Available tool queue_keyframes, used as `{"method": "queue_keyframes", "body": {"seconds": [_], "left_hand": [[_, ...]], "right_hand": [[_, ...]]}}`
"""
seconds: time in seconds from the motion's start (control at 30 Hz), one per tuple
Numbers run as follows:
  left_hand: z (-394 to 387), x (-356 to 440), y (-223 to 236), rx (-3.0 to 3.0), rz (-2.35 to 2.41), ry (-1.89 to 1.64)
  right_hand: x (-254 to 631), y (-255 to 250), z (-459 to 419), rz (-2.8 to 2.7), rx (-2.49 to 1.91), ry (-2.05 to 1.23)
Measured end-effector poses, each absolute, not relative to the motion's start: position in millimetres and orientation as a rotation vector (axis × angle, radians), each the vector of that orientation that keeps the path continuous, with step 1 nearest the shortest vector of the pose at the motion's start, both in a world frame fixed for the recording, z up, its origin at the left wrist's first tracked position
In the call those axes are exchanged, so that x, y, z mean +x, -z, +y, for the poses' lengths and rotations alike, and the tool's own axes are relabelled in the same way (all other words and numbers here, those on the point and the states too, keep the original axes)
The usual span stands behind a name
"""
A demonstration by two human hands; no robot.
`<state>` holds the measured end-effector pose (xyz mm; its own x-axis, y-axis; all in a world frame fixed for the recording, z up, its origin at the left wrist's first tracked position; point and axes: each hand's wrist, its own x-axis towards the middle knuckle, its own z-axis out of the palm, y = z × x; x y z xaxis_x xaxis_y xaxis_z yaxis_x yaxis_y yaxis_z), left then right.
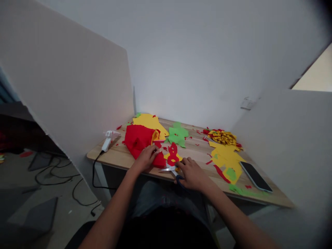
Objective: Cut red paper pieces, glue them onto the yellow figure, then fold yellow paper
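Observation:
My left hand [147, 158] rests at the table's front edge with its fingers curled in on a large piece of red felt [138, 138]. In my right hand [193, 173] is a pair of scissors [169, 169], its dark blue handles under the fingers and its metal blades apart, pointing left. A red felt cut-out with holes [173, 154] lies just beyond the blades, over a bit of yellow felt. The fingertips of my left hand are partly hidden against the red felt.
A white glue gun [107, 141] with a black cord lies at the table's left. Yellow felt [146, 121], green felt [177, 134] and red scraps are scattered behind. To the right are yellow-red strips [223, 137], yellow sheets [225, 155] and a phone [255, 175]. Partitions flank the table.

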<state>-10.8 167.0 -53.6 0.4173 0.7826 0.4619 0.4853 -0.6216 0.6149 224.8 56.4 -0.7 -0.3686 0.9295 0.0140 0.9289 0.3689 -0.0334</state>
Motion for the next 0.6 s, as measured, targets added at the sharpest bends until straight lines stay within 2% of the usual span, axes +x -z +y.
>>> {"method": "queue_keyframes", "body": {"seconds": [0.13, 0.4, 0.6], "left_hand": [[171, -7, 47, 2.300, 1.046, -1.050], [171, -5, 40, 2.416, 1.040, -0.992], [167, -2, 36, 2.468, 0.976, -0.987]], "right_hand": [[225, -5, 63, -2.592, -1.720, -0.036], [233, -7, 65, -2.497, -1.643, -0.273], [240, -14, 62, -2.537, -1.599, -0.277]]}}
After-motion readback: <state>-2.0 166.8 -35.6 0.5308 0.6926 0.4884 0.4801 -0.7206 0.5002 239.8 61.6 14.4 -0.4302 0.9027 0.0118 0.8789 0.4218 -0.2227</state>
